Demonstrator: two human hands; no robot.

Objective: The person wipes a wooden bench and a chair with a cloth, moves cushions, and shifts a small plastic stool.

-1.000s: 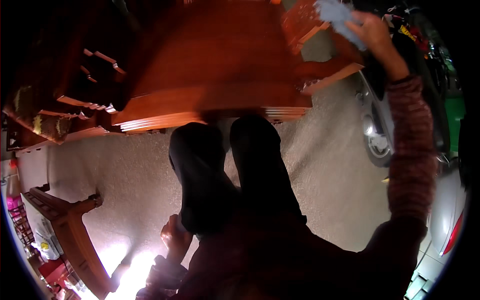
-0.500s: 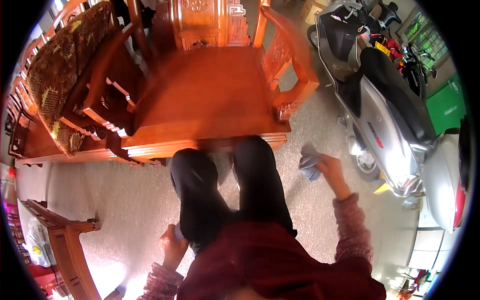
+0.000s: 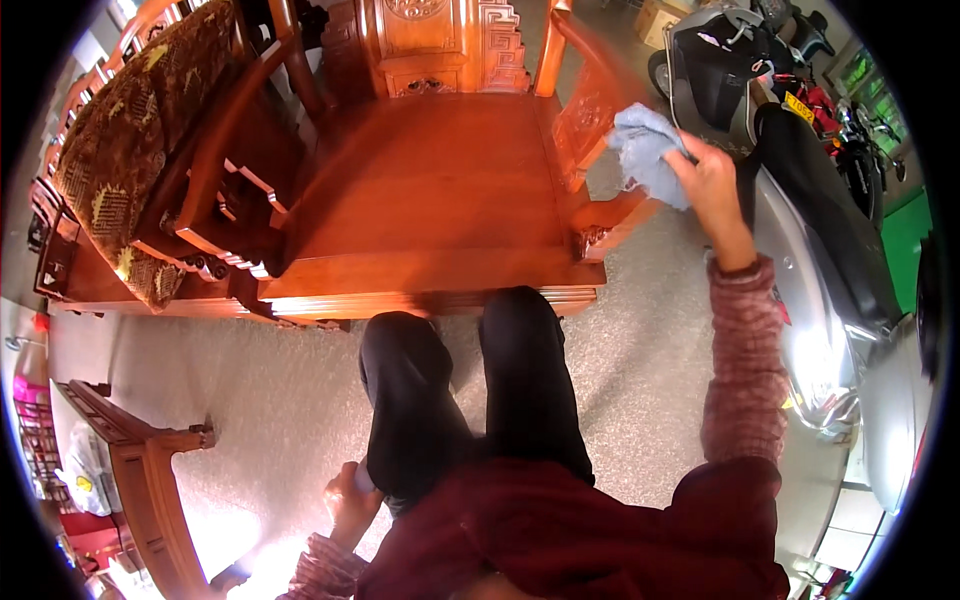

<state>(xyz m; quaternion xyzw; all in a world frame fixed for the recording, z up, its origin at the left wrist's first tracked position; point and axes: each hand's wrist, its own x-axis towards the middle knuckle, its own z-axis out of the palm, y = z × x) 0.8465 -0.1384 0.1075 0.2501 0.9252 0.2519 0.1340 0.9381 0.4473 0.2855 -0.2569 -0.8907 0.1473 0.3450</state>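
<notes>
My right hand (image 3: 708, 180) grips a light blue cloth (image 3: 648, 152) that hangs in loose folds. The cloth is over the right armrest (image 3: 612, 222) of a reddish-brown carved wooden chair (image 3: 430, 180); whether it touches the wood I cannot tell. Low on the left, beside my left knee, my left hand (image 3: 350, 502) is closed. A bit of something pale shows at its fingers, too little to name. My legs in black trousers reach up to the chair's front edge.
A silver and black scooter (image 3: 800, 270) stands close on the right, with a red motorcycle (image 3: 822, 112) behind it. On the left are a patterned brown cover (image 3: 130, 150) on more carved seating and a low wooden table (image 3: 150, 490). A cardboard box (image 3: 657, 22) lies at the back.
My right hand has moved up and forward with the cloth, from beside my knee to the chair's right armrest. The view has shifted slightly; my left hand stays by the knee.
</notes>
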